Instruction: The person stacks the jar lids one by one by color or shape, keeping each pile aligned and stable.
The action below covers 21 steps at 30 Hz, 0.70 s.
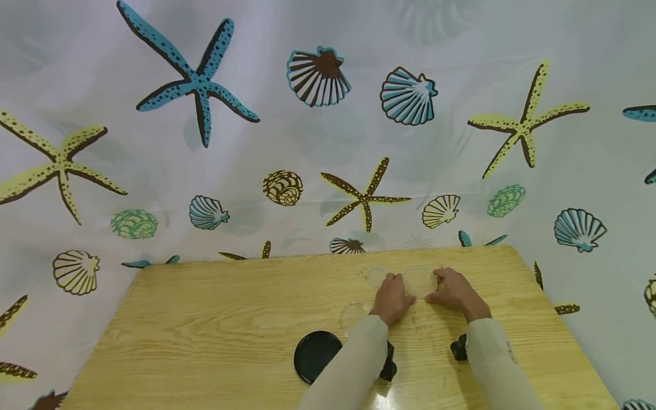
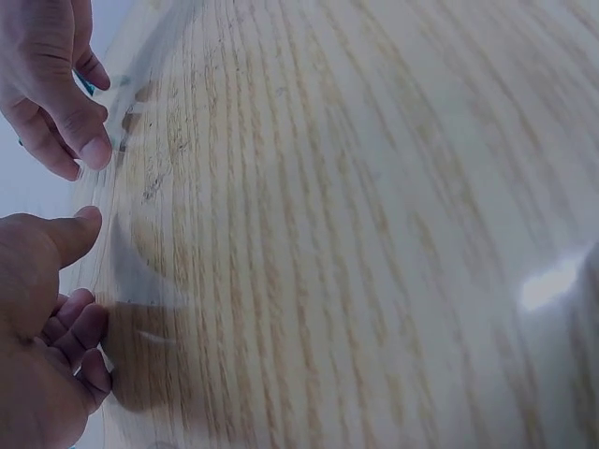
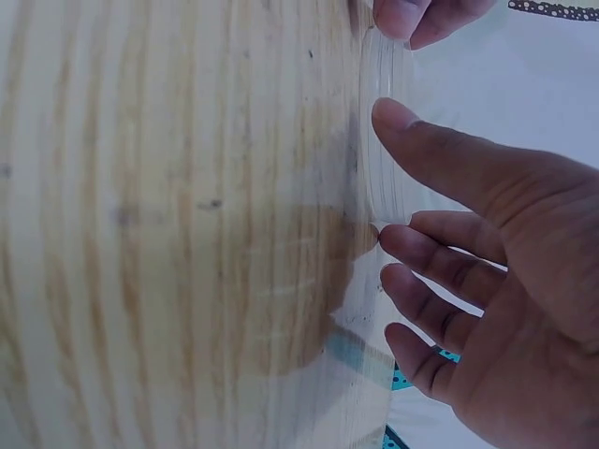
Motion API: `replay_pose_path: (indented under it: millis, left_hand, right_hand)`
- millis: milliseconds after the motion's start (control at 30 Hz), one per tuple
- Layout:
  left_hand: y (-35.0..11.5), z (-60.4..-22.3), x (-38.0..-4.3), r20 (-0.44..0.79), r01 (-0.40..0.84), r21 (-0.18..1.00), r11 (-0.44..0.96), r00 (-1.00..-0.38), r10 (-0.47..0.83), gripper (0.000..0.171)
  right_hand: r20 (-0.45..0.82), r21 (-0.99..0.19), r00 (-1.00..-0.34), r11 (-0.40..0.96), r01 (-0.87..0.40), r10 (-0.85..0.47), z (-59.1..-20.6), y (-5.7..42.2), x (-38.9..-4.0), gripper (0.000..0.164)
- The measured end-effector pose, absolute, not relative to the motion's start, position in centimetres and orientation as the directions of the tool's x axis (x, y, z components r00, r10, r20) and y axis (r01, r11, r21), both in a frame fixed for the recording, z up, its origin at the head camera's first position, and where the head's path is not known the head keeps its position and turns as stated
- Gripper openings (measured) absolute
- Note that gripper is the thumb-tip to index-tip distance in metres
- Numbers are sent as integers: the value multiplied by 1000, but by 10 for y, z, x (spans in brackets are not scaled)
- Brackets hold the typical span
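Both hands are at a clear, shallow round dish (image 1: 419, 283) on the wooden table, one at each side. My left hand (image 1: 392, 299) grips its left edge, thumb toward the near side. At the right edge, my right hand (image 1: 456, 291) holds the rim between thumb and fingers. In the right wrist view the dish (image 3: 384, 131) shows a ridged, see-through side, with the right hand (image 3: 496, 243) bent around it. The left wrist view has the left hand (image 2: 42, 318) with several fingers curled; the dish is hardly visible there.
A smaller clear disc (image 1: 376, 277) lies just left of the dish. Nearer is a larger clear round piece (image 1: 352, 319), partly behind the left sleeve. A black round dish (image 1: 316, 356) sits left of that arm. Behind the table (image 1: 205, 324) hangs a shell-patterned cloth (image 1: 318, 136).
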State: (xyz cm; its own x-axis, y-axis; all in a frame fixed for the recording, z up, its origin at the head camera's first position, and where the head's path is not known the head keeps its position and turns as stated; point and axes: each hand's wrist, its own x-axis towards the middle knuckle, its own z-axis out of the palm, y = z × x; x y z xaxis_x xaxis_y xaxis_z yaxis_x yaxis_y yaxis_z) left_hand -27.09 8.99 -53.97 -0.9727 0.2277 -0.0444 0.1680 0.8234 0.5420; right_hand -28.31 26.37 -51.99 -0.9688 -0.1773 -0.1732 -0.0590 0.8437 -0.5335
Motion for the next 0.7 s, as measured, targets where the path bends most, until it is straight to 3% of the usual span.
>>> replay_pose_path:
  millis: [333,700]
  left_hand:
    - [94,-546,-274,-25,141,567,812,-982,188,44]
    - [96,-555,-276,64,179,538,824,-983,171,38]
  right_hand:
    - [-158,-534,-972,843,-65,-175,-521,265,-284,43]
    - [-169,-546,-972,837,-44,-162,-520,263,-285,39]
